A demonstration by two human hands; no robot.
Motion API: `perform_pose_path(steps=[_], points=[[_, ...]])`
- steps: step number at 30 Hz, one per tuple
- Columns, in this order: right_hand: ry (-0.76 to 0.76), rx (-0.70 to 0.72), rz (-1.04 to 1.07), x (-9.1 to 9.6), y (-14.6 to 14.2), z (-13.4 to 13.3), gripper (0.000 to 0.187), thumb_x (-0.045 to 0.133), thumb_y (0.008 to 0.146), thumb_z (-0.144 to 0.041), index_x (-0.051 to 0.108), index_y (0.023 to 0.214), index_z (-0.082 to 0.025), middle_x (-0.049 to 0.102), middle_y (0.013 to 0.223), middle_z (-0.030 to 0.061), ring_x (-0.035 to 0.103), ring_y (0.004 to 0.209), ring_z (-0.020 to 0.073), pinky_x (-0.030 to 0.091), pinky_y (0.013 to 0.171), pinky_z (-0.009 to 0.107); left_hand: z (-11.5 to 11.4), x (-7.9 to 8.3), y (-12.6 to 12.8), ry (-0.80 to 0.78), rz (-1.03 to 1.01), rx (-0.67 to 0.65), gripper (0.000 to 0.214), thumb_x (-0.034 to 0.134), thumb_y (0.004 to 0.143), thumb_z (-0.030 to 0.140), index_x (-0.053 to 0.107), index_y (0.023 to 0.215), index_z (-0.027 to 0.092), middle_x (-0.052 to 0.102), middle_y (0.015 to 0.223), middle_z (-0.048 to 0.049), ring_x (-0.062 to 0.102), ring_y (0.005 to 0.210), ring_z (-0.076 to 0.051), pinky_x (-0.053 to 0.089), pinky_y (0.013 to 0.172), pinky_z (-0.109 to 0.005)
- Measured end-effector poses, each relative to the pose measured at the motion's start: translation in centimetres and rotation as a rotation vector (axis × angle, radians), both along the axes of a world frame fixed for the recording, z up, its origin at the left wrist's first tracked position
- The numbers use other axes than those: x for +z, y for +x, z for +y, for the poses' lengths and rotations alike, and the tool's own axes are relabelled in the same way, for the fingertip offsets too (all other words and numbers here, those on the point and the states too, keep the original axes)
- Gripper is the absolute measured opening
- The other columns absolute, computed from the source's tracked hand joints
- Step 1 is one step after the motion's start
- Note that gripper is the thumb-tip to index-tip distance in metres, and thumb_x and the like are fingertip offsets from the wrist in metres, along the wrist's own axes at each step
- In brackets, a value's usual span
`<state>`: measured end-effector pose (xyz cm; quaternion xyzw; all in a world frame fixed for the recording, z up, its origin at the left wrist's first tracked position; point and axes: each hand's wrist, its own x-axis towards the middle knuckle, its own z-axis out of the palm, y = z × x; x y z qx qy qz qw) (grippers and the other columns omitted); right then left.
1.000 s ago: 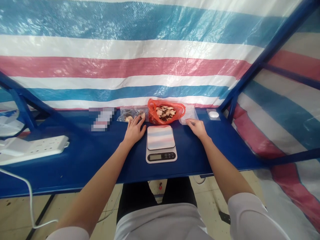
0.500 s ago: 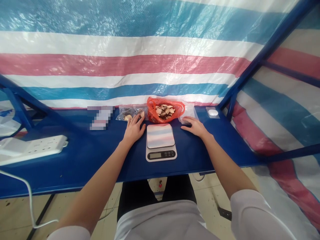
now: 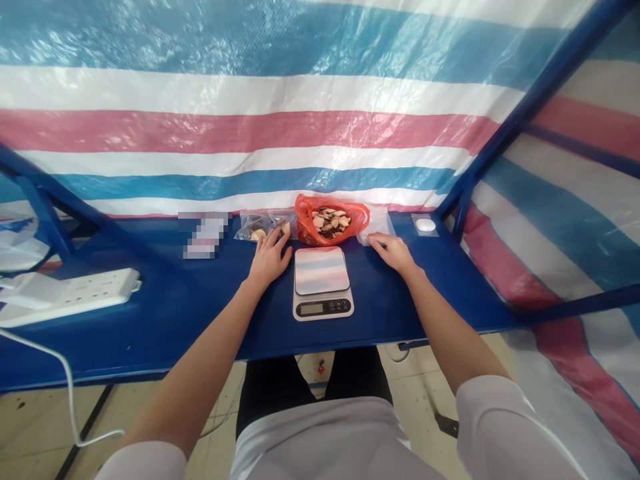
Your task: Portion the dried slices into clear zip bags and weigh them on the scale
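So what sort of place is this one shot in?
Probably a makeshift weighing or packing stall: a blue bench walled with striped tarpaulin, a digital kitchen scale, and an orange bag of dried slices behind it.

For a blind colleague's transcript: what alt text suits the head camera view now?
A person's left hand lies flat on a blue table beside a digital scale, fingertips at a clear packet, while the right hand touches clear bags on the scale's other side. An orange bag of brown slices sits behind the scale, before a striped tarp.
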<state>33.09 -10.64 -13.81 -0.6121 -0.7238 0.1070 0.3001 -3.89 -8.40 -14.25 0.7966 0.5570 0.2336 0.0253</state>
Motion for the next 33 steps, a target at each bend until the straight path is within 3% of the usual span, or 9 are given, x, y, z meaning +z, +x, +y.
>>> perform_pose_path(steps=[6, 11, 14, 19, 27, 30, 33], points=[[0.059, -0.098, 0.186, 0.9, 0.1, 0.6, 0.037, 0.055, 0.094, -0.049, 0.080, 0.111, -0.027, 0.076, 0.121, 0.0037, 0.069, 0.122, 0.0304, 0.053, 0.105, 0.042, 0.2, -0.1, -0.4, 0.041, -0.034, 0.006, 0.053, 0.043, 0.097, 0.037, 0.056, 0.145, 0.017, 0.046, 0.158, -0.0166, 0.039, 0.149, -0.036, 0.026, 0.124, -0.058], [0.149, -0.204, 0.343, 2.4, 0.0, 0.7, 0.043, 0.057, 0.090, -0.052, 0.082, 0.101, -0.018, 0.080, 0.106, 0.0094, 0.074, 0.106, 0.0317, 0.055, 0.098, 0.041, -0.1, 0.4, -0.4, 0.114, -0.137, -0.038, 0.047, 0.044, 0.097, 0.035, 0.062, 0.136, 0.018, 0.052, 0.153, -0.0170, 0.046, 0.145, -0.033, 0.026, 0.123, -0.060], [0.198, -0.257, 0.456, 3.5, -0.5, 0.4, 0.048, 0.056, 0.090, -0.057, 0.081, 0.099, -0.017, 0.081, 0.100, 0.0082, 0.074, 0.100, 0.0293, 0.055, 0.096, 0.039, -0.5, 1.6, 0.1, 0.167, -0.264, -0.086, 0.043, 0.046, 0.096, 0.034, 0.065, 0.131, 0.017, 0.059, 0.145, -0.0167, 0.052, 0.139, -0.030, 0.035, 0.120, -0.053], [0.253, -0.227, 0.608, 5.6, -2.1, -0.7, 0.048, 0.061, 0.088, -0.059, 0.081, 0.098, -0.017, 0.081, 0.098, 0.0075, 0.074, 0.094, 0.0277, 0.056, 0.092, 0.039, -1.2, 5.1, 2.3, 0.183, -0.514, -0.117, 0.038, 0.051, 0.095, 0.041, 0.070, 0.118, 0.016, 0.070, 0.127, -0.0145, 0.063, 0.124, -0.027, 0.045, 0.113, -0.045], [0.264, -0.075, 0.912, 9.1, -6.2, -2.1, 0.039, 0.070, 0.083, -0.056, 0.079, 0.093, -0.020, 0.079, 0.095, 0.0041, 0.073, 0.096, 0.0270, 0.059, 0.090, 0.040, -3.2, 10.5, 7.3, -0.371, -1.100, -0.244, 0.036, 0.070, 0.085, 0.046, 0.072, 0.111, 0.021, 0.072, 0.123, -0.0084, 0.064, 0.121, -0.026, 0.050, 0.106, -0.040], [0.208, -0.007, 1.048, 9.6, -7.9, -2.2, 0.034, 0.076, 0.078, -0.054, 0.078, 0.085, -0.021, 0.078, 0.089, 0.0029, 0.073, 0.093, 0.0263, 0.059, 0.090, 0.040, -3.9, 11.3, 8.8, -0.621, -1.260, -0.191, 0.034, 0.078, 0.077, 0.043, 0.073, 0.103, 0.021, 0.073, 0.117, -0.0084, 0.066, 0.117, -0.026, 0.053, 0.100, -0.040], [0.106, 0.083, 1.221, 9.9, -9.6, -2.2, 0.032, 0.080, 0.073, -0.053, 0.076, 0.082, -0.023, 0.077, 0.088, 0.0021, 0.073, 0.091, 0.0240, 0.060, 0.089, 0.038, -4.2, 10.9, 9.8, -0.744, -1.352, -0.124, 0.032, 0.081, 0.075, 0.038, 0.072, 0.100, 0.021, 0.073, 0.113, -0.0085, 0.068, 0.109, -0.024, 0.054, 0.097, -0.040]])
